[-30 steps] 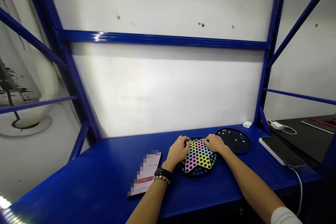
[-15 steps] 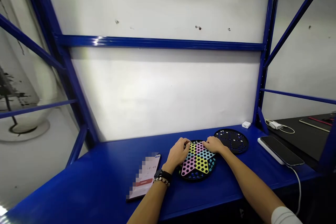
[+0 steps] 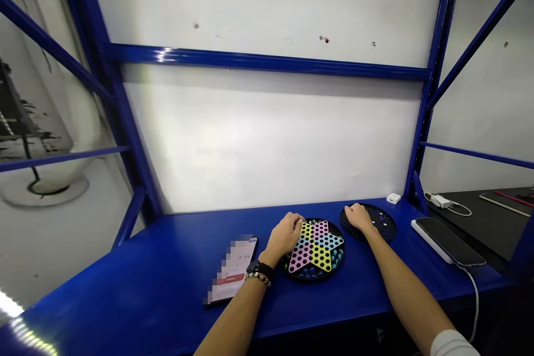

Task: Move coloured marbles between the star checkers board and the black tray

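The 2 hands work apart over the blue surface (image 3: 158, 289). The left hand (image 3: 286, 233) is at the upper left edge of a star board (image 3: 312, 246), with its fingers bent inward and the thumb side toward the star. The right hand (image 3: 357, 216) is curled over the left part of a black disc (image 3: 386, 229), its forearm slanting in from the lower right. At this size I cannot tell whether either hand pinches anything or only touches it.

The star board lies flat near the front middle of the surface, on top of a round black tray (image 3: 332, 272). It is pink, yellow and light blue, full of round holes, and blue and teal pieces show in the tray around its points. The disc lies just beyond the tray, to the right, with a few white dots on it.

The left wrist bears 1 dark watch (image 3: 266, 271) and 1 bead bracelet (image 3: 261, 277). To the left of that wrist, a lit phone (image 3: 231, 279) lies on the surface, partly blurred into squares. On the right, a dark phone (image 3: 450, 240) rests on a white block (image 3: 431, 246), near a hanging white cable (image 3: 478, 311). A small white box (image 3: 393, 198) sits at the back, near the blue frame (image 3: 267, 62).
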Available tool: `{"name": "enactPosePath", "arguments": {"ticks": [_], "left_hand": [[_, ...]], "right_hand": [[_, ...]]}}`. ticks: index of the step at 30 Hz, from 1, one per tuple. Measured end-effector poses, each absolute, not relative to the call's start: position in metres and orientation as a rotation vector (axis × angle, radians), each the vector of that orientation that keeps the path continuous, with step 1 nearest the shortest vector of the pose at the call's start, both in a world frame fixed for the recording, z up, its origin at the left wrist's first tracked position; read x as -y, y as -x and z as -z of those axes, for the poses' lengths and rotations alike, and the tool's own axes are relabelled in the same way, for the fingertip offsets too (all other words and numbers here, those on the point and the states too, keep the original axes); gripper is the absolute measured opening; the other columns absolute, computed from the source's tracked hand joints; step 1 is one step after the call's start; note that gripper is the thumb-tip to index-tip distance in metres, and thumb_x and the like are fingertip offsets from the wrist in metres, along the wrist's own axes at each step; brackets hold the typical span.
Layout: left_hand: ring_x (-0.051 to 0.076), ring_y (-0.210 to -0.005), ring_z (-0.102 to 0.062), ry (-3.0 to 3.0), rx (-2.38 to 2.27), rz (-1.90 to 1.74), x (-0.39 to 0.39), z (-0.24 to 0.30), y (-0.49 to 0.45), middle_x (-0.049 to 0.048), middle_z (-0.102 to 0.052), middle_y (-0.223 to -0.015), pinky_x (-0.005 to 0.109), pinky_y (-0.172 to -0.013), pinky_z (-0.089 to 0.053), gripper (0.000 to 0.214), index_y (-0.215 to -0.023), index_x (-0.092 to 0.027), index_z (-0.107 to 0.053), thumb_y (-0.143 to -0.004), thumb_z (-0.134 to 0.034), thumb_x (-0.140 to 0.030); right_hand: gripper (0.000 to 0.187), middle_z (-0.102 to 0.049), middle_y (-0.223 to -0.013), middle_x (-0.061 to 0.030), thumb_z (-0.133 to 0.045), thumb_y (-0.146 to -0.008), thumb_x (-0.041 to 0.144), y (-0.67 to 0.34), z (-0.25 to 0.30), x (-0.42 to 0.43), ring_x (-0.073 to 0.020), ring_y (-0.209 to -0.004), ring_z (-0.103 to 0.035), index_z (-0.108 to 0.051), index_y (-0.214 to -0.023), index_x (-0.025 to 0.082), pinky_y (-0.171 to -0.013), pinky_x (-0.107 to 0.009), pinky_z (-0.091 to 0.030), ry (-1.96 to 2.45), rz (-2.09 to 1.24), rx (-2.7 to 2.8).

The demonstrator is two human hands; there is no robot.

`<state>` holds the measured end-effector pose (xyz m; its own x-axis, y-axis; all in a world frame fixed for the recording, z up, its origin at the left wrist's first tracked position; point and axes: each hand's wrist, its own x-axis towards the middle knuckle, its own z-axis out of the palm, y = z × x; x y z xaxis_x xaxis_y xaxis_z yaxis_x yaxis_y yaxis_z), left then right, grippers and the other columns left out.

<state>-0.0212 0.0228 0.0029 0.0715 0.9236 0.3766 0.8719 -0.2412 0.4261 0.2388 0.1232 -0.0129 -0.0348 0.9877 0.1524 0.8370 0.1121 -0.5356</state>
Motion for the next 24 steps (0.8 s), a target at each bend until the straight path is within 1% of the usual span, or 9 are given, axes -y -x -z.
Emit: {"name": "enactPosePath", "arguments": {"ticks": [3,5,7,11,13,15,17,19,24], "left_hand": [[0.021,-0.094,-0.065,-2.218,-1.884,-0.877,-0.022,-0.004,0.020,0.0055,-0.067,-0.105,0.030,-0.080,-0.049,0.031,-0.103,-0.023,-0.065,-0.098,-0.037,-0.036],[0.020,-0.091,-0.065,-2.211,-1.888,-0.872,-0.022,-0.005,0.020,0.0054,-0.066,-0.105,0.030,-0.078,-0.049,0.031,-0.103,-0.023,-0.065,-0.097,-0.038,-0.036],[0.020,-0.092,-0.065,-2.208,-1.898,-0.872,-0.022,-0.006,0.020,0.0048,-0.066,-0.106,0.030,-0.078,-0.049,0.030,-0.102,-0.023,-0.065,-0.097,-0.039,-0.036],[0.020,-0.093,-0.065,-2.200,-1.895,-0.884,-0.021,-0.007,0.019,0.0044,-0.067,-0.107,0.029,-0.078,-0.049,0.030,-0.103,-0.023,-0.066,-0.096,-0.040,-0.037],[0.021,-0.092,-0.065,-2.191,-1.890,-0.882,-0.020,-0.008,0.018,0.0047,-0.066,-0.108,0.029,-0.077,-0.049,0.030,-0.103,-0.023,-0.066,-0.096,-0.040,-0.037],[0.021,-0.092,-0.065,-2.189,-1.892,-0.871,-0.020,-0.008,0.018,0.0050,-0.067,-0.108,0.030,-0.077,-0.049,0.030,-0.104,-0.023,-0.066,-0.096,-0.041,-0.037],[0.021,-0.094,-0.065,-2.188,-1.902,-0.859,-0.020,-0.008,0.018,0.0051,-0.067,-0.108,0.030,-0.078,-0.049,0.029,-0.104,-0.023,-0.066,-0.095,-0.042,-0.037],[0.021,-0.095,-0.065,-2.190,-1.910,-0.862,-0.020,-0.008,0.017,0.0050,-0.067,-0.108,0.030,-0.078,-0.049,0.029,-0.104,-0.023,-0.066,-0.095,-0.042,-0.037],[0.021,-0.094,-0.065,-2.179,-1.908,-0.867,-0.019,-0.010,0.017,0.0039,-0.067,-0.110,0.030,-0.079,-0.049,0.028,-0.103,-0.023,-0.066,-0.095,-0.042,-0.036]], "right_hand": [[0.040,-0.068,-0.077,-0.0117,-0.044,-0.092,0.040,-0.249,0.010,-0.119,-0.0264,-0.078,-0.065,-0.064,-0.065,0.019,-0.077,-0.035,-0.042,1.886,-0.314,1.920],[0.041,-0.070,-0.082,-0.0118,-0.043,-0.094,0.041,-0.251,0.006,-0.118,-0.0282,-0.085,-0.066,-0.065,-0.067,0.019,-0.084,-0.040,-0.041,1.907,-0.268,1.915],[0.043,-0.071,-0.084,-0.0108,-0.041,-0.096,0.042,-0.251,0.002,-0.118,-0.0276,-0.087,-0.065,-0.067,-0.070,0.020,-0.087,-0.042,-0.040,1.898,-0.289,1.927],[0.046,-0.072,-0.081,-0.0069,-0.042,-0.096,0.046,-0.246,-0.007,-0.115,-0.0227,-0.085,-0.064,-0.070,-0.070,0.021,-0.087,-0.038,-0.040,1.734,-0.391,2.035],[0.045,-0.071,-0.075,-0.0055,-0.048,-0.093,0.049,-0.242,-0.010,-0.111,-0.0207,-0.081,-0.063,-0.070,-0.067,0.019,-0.086,-0.036,-0.040,1.588,-0.439,2.128],[0.040,-0.070,-0.072,-0.0040,-0.059,-0.085,0.051,-0.239,-0.011,-0.107,-0.0183,-0.075,-0.062,-0.073,-0.069,0.018,-0.078,-0.031,-0.042,1.417,-0.601,2.263],[0.030,-0.071,-0.070,-0.0026,-0.070,-0.076,0.046,-0.238,-0.010,-0.104,-0.0162,-0.069,-0.060,-0.076,-0.074,0.016,-0.068,-0.026,-0.042,1.266,-0.845,2.396],[0.022,-0.072,-0.073,-0.0019,-0.073,-0.070,0.036,-0.240,-0.009,-0.104,-0.0153,-0.068,-0.060,-0.079,-0.078,0.016,-0.064,-0.024,-0.042,1.178,-1.005,2.487],[0.024,-0.076,-0.086,-0.0026,-0.068,-0.073,0.025,-0.249,-0.005,-0.112,-0.0164,-0.078,-0.064,-0.081,-0.091,0.018,-0.072,-0.023,-0.046,1.115,-1.097,2.596]]}}
